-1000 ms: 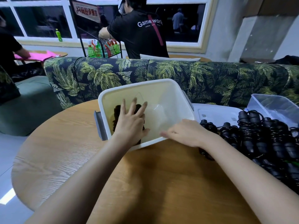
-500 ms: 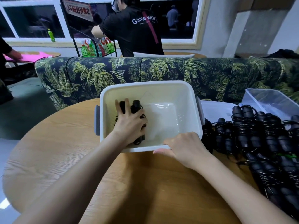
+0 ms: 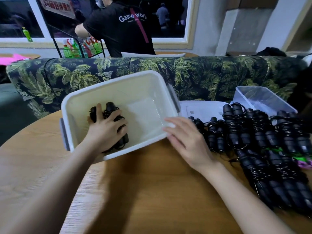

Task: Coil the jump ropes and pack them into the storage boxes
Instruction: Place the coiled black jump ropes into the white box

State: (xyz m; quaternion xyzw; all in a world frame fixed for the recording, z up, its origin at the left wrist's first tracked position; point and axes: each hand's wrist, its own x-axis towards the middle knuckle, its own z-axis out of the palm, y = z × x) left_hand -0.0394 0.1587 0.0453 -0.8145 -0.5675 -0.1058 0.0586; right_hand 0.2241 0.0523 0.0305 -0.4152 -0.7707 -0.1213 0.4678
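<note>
Head view looks down on a round wooden table [image 3: 152, 191] where a white box [image 3: 118, 78] stands tilted, its open top turned toward the camera. One coiled jump rope [image 3: 111, 108], black with thick handles, lies in the left half of the white box on its floor. The left hand [image 3: 106, 130] reaches over the near wall of the white box and grips this bundle from above. Its fingers [image 3: 99, 109] are spread and curled over the handles and cord; the thumb is hidden.

The right hand [image 3: 184, 137] is at the near right corner of the white box. Its fingers [image 3: 170, 121] are straight and lie close together, their tips touching the rim there, though they are a little blurred.

To the right of the white box a heap of jump ropes [image 3: 253, 135], each wound into a black bundle, covers the table. A pale lid [image 3: 202, 108] lies flat just beside the box's right wall, partly under the heap. Further right of that stands a clear box [image 3: 263, 98].

Behind the white box runs a sofa [image 3: 202, 73] with a palm-leaf print. Beyond it a person [image 3: 121, 27] in a black shirt stands with their back turned, at a wire cart [image 3: 79, 48]. A green bottle [image 3: 27, 34] stands on the window ledge, far left of the white box.
</note>
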